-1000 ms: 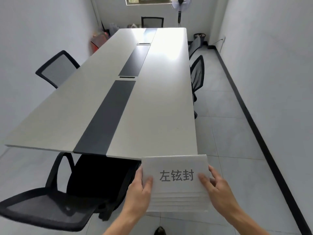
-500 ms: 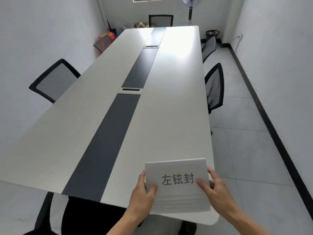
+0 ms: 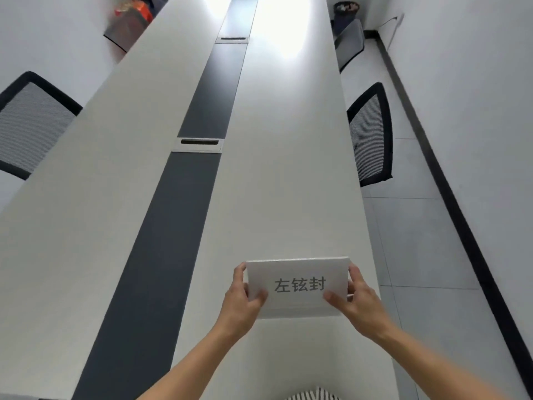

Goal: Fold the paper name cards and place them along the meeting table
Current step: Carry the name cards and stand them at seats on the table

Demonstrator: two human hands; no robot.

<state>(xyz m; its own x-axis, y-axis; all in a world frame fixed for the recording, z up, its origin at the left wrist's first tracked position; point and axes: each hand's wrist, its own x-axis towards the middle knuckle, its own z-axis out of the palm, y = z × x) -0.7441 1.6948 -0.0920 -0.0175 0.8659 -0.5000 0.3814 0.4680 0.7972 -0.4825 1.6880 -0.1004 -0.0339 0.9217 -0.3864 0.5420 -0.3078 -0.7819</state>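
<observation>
The person has stepped up to the meeting table (image 3: 288,183); the stack of name cards (image 3: 298,287) now hangs over its near right side, no longer short of the edge; left hand (image 3: 240,306) and right hand (image 3: 360,307) pinch its ends; it seems not yet resting; folding can begin.

Your name cards (image 3: 298,287) look like plain matt white paper. Table (image 3: 288,183) is smooth and semi-glossy, and the chair (image 3: 370,137) backs are black mesh.
</observation>
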